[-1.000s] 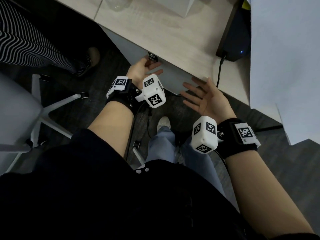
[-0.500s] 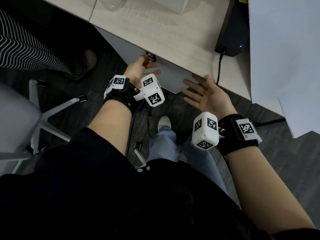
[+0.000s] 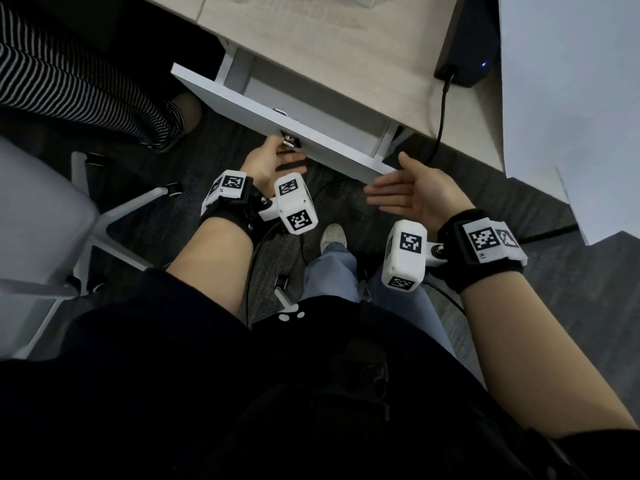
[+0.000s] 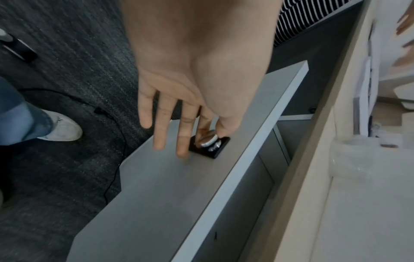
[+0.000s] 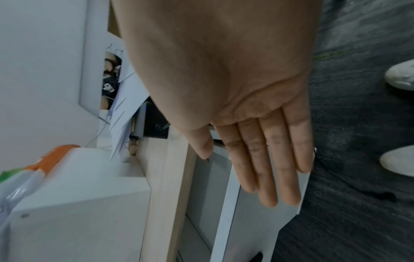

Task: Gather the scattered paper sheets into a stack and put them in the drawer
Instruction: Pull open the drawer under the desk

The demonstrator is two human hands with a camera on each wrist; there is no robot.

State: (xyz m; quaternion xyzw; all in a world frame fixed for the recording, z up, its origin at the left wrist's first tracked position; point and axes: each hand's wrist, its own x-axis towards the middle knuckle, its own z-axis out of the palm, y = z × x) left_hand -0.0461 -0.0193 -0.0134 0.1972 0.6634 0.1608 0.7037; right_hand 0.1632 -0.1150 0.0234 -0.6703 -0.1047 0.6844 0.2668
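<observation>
The grey drawer [image 3: 242,98] stands pulled out from under the wooden desk [image 3: 329,39], and its inside looks bare where it shows. My left hand [image 3: 266,161] pinches the drawer's metal knob [image 3: 289,142] between thumb and forefinger. The left wrist view shows the knob [image 4: 208,140] on its black plate, with the other fingers straight over the drawer front [image 4: 156,186]. My right hand [image 3: 408,192] is flat and open, palm up, just by the drawer's right corner and holding nothing. White paper sheets [image 3: 568,81] lie overlapping on the desk at the far right.
A black box with a blue light [image 3: 467,39] and its cable sit on the desk beside the sheets. A white box [image 5: 78,203] stands on the desk. A white chair base [image 3: 114,216] and another person's striped legs [image 3: 69,74] are at the left. My shoe [image 3: 333,237] is below the drawer.
The drawer has slid out from under the desk, drawn by my left hand on the knob. My right hand has come back toward me alongside the drawer's right end.
</observation>
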